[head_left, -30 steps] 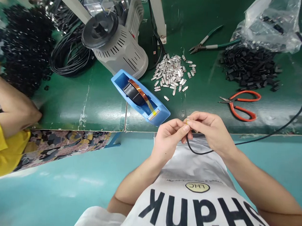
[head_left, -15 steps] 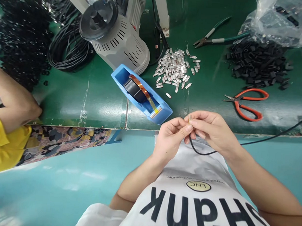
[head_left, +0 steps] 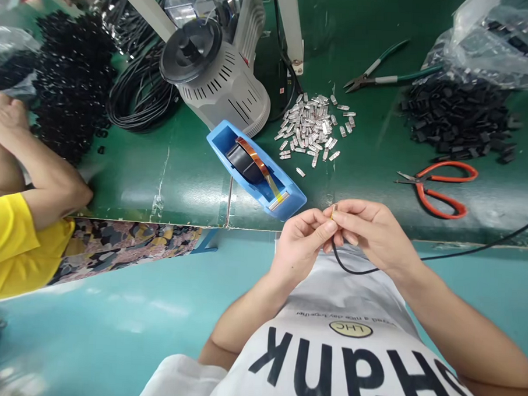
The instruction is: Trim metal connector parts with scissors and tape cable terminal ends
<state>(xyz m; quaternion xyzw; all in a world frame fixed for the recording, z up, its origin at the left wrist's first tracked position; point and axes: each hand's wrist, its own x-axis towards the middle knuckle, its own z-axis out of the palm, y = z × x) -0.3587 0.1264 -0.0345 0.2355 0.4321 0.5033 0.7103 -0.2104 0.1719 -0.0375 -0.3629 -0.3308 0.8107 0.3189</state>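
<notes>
Just past the table's front edge, my left hand point(head_left: 303, 240) and my right hand point(head_left: 367, 232) meet, both with fingers pinched. Between the fingertips is the end of a black cable point(head_left: 352, 272), with a small metal connector point(head_left: 334, 209) poking up from it. The cable loops below the right hand and runs off to the right. Fingers hide most of the joint. A blue tape dispenser point(head_left: 218, 139) holding a roll of amber tape stands close to the left hand, beyond it. Behind the hands lies a pile of small silver connectors point(head_left: 311, 124).
Orange-handled scissors-like snips point(head_left: 448, 188) and green-handled cutters point(head_left: 378, 79) lie at right, near black caps point(head_left: 460, 119) and a plastic bag point(head_left: 507, 45). A grey machine point(head_left: 229, 85) stands back left beside coiled cables point(head_left: 137, 105). At far left sits a person in a yellow top point(head_left: 8, 239).
The camera view has shifted slightly, so the whole scene sits a little further right and lower. My hands keep their pinch on the cable end. The other person's hands have come into view.
</notes>
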